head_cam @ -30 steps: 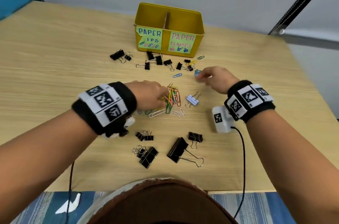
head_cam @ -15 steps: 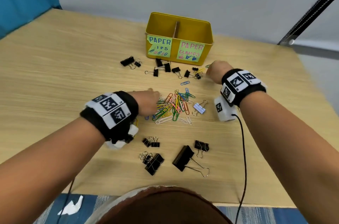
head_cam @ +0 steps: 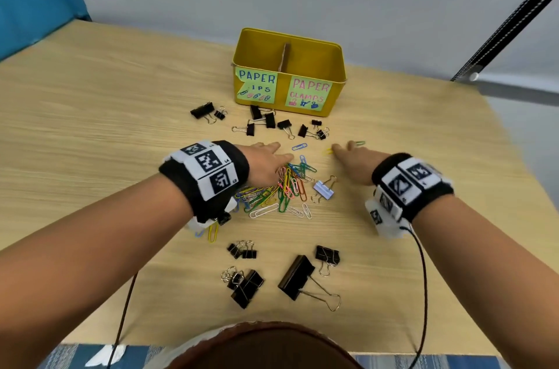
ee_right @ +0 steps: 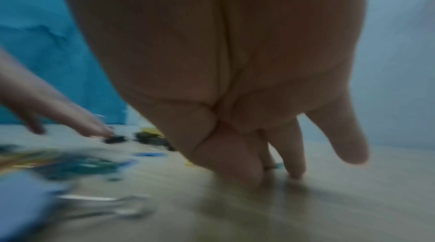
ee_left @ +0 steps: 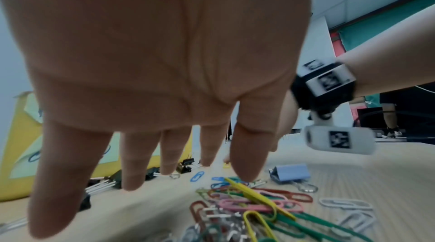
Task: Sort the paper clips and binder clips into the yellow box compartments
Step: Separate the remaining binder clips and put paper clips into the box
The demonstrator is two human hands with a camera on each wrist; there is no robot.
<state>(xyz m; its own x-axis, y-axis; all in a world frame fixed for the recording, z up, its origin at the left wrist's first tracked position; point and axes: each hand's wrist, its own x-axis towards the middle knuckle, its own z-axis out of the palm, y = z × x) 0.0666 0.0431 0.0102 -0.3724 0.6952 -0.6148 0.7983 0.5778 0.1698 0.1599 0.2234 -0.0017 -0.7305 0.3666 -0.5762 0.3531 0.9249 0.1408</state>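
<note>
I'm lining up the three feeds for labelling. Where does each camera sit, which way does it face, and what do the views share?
Head: above, looking down at the yellow box; both forearms show.
Left wrist: under the left hand, facing along the fingers.
Right wrist: under the right hand, facing along the fingers; blurred.
Shared: the paper clip pile.

Black binder clips [head_cam: 269,122] lie scattered just in front of the yellow box [head_cam: 289,72], crowding that approach. Bare counter [head_cam: 106,114] stretches wide on both sides, and the box top stands open from above.
</note>
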